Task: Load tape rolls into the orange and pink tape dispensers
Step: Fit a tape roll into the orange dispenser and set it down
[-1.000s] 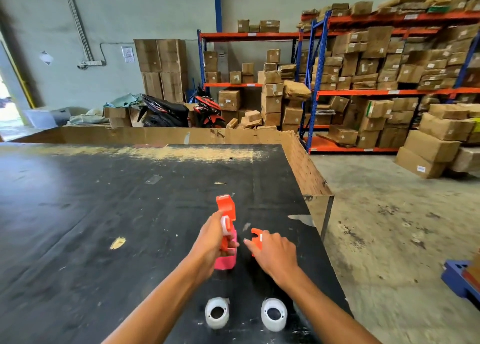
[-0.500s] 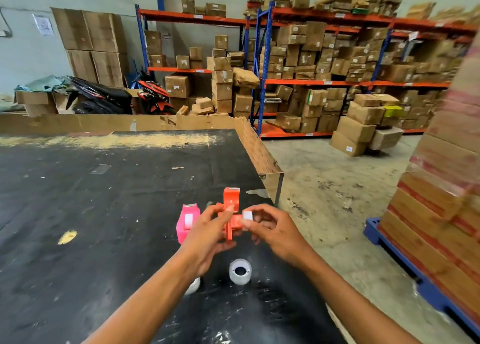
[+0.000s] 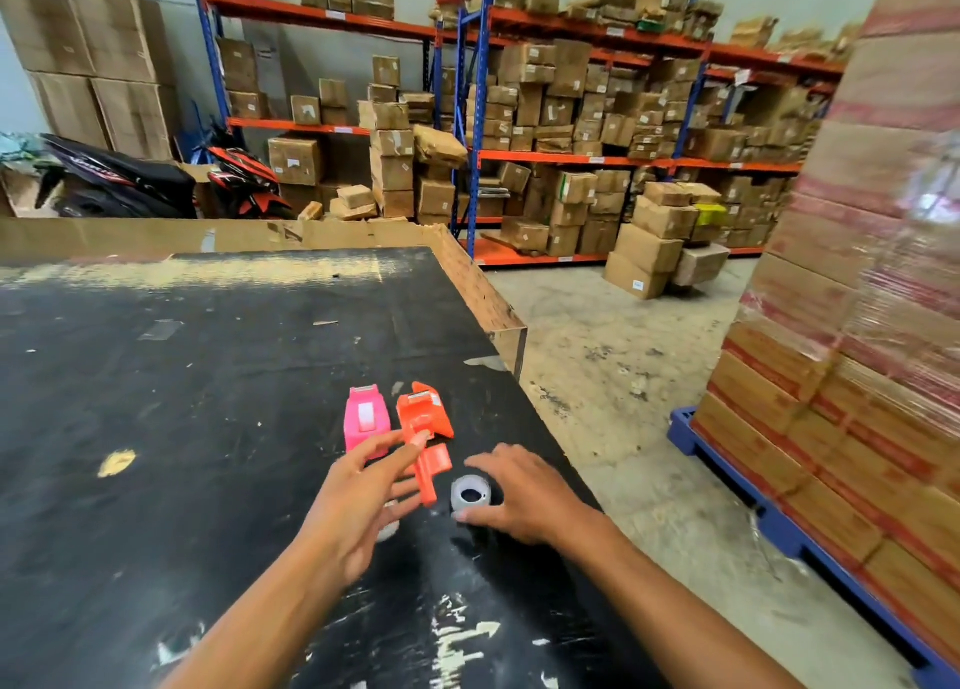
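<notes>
Hovering hands: left (image 3: 358, 501) splayed (palm down), right (image 3: 524, 496) cupping tape roll (image 3: 470, 492).

This is a warehouse, a big room for storing boxes. Tall metal racks with blue posts and orange bars (image 3: 587, 158) stand along the far wall, and they are full of brown cardboard boxes (image 3: 571, 116). More brown boxes sit in piles on the grey concrete floor (image 3: 623, 376). On the right, a high stack of boxes wrapped in clear plastic (image 3: 857, 324) stands on a blue pallet (image 3: 769, 511). A black and red motorbike (image 3: 156, 179) is parked by the wall. In front is a wide black worktable (image 3: 182, 428).
</notes>
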### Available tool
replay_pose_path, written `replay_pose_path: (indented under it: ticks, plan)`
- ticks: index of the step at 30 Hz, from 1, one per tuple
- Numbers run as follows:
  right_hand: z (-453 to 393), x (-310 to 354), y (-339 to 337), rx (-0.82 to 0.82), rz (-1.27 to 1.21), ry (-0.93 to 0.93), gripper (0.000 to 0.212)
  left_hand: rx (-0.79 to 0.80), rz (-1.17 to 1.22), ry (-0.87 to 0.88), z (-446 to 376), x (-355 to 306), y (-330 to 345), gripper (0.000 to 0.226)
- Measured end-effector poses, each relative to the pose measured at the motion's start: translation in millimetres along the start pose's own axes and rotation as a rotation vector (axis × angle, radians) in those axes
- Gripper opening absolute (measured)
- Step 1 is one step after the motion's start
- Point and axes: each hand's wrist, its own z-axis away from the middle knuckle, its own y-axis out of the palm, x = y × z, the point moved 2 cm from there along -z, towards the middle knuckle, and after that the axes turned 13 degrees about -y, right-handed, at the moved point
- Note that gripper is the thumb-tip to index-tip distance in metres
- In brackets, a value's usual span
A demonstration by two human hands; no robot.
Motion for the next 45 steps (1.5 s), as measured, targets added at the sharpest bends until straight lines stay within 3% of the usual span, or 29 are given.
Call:
replay_pose_path:
  ticks: [2,4,7,10,13,23,28,30,33,35,38,41,43,45]
  plan:
    - [-2,10,3,-0.016,0.024,0.016,0.049,0.014,0.001,-0.007,5,-1,-4,0.022]
    - [2,15,-2,-0.193,-0.113,0.045,0.036,0.017,-0.005,0.007,10,-4,-8,0.024]
    - [14,32,-5,-0.471,-0.709,0.08,0.026,0.011,-0.011,0.021,22,-7,-25,0.028]
    - [15,58,-7,-0.452,-1.107,-0.058,0.024,0.017,-0.015,0.01,32,-6,-40,0.038]
    - [12,78,-6,-0.386,-1.097,-0.146,0.03,0.042,0.015,-0.013,43,-1,-50,0.052]
    - [6,95,-6,-0.28,-1.076,-0.244,0.037,0.1,-0.05,-0.1,50,3,-66,0.058]
    - [-14,85,-21,-0.329,-0.935,-0.219,0.034,0.115,0.029,-0.125,35,0,-54,0.052]
    - [-28,66,-32,-0.447,-0.936,-0.12,0.045,0.082,0.057,-0.113,27,-4,-54,0.056]
    - [-58,25,-40,-0.54,-0.653,0.03,0.038,0.063,0.064,-0.079,14,-18,-54,0.055]
    - [-75,0,-33,-0.411,-0.42,0.125,0.029,0.045,0.053,-0.061,5,-27,-51,0.054]
    - [-96,-20,-19,-0.198,-0.215,0.156,0.037,-0.006,0.033,-0.043,-6,-35,-45,0.055]
    - [-118,-20,-9,-0.176,-0.067,0.062,0.037,-0.08,0.042,-0.034,-12,-40,-48,0.056]
    - [-127,-13,-11,-0.202,-0.216,0.033,0.038,-0.116,0.063,-0.033,-14,-44,-52,0.051]
    - [-132,-7,-16,-0.205,-0.604,-0.011,0.036,-0.158,0.084,-0.03,-17,-44,-53,0.048]
